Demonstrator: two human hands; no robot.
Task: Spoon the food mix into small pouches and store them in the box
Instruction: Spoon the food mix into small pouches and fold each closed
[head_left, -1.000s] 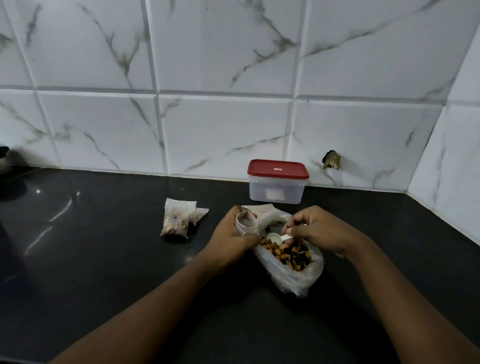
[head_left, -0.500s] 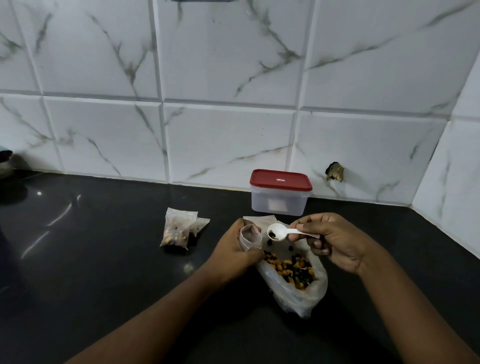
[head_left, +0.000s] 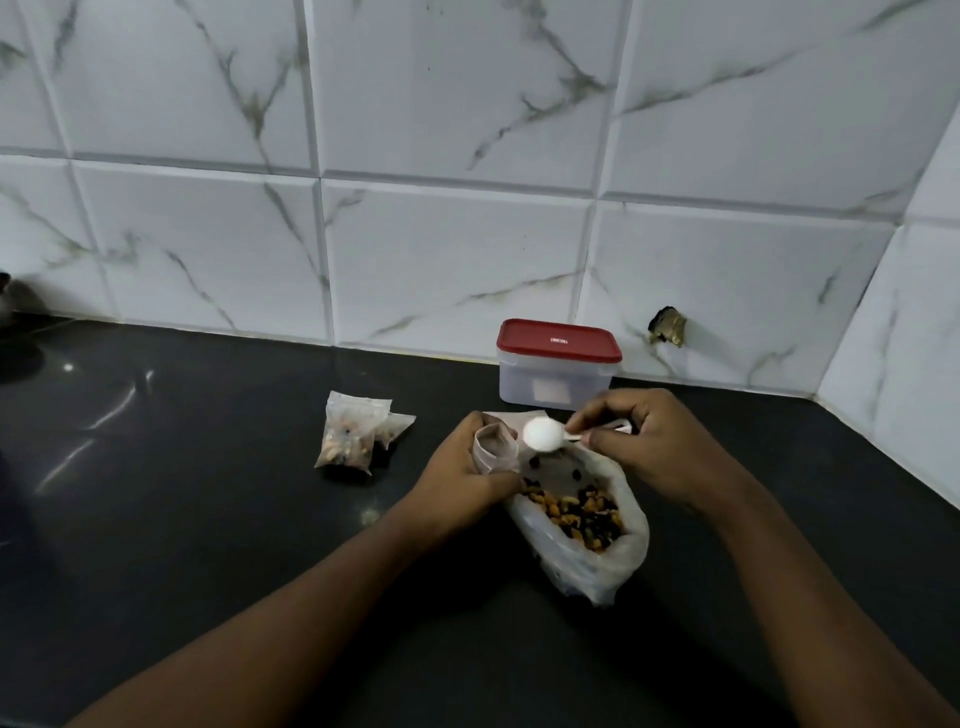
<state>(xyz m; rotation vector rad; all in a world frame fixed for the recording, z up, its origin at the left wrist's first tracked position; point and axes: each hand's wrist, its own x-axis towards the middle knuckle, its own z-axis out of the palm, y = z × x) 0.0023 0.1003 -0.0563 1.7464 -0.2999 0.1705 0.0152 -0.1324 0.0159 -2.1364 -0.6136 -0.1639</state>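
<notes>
My left hand (head_left: 462, 475) grips a small clear pouch (head_left: 496, 449) with its mouth held open and facing up. My right hand (head_left: 649, 441) pinches the handle of a white plastic spoon (head_left: 543, 434), whose bowl is tipped over right beside the pouch's mouth. Below the spoon lies a large plastic bag (head_left: 582, 525), open, with a mix of yellow and dark bits inside. A clear box with a red lid (head_left: 558, 369), closed, stands by the wall behind my hands. Filled pouches (head_left: 353, 434) lie on the counter to the left.
Everything sits on a glossy black counter (head_left: 182, 519) backed by white marble-look tiles (head_left: 441, 234). The wall turns a corner at the right. A dark object shows partly at the far left edge (head_left: 8, 296). A chipped hole marks the tile (head_left: 667, 327) right of the box.
The spoon rose out of the big bag with some mix, moved left to the small pouch's mouth and turned over. My left hand kept the pouch in place.
</notes>
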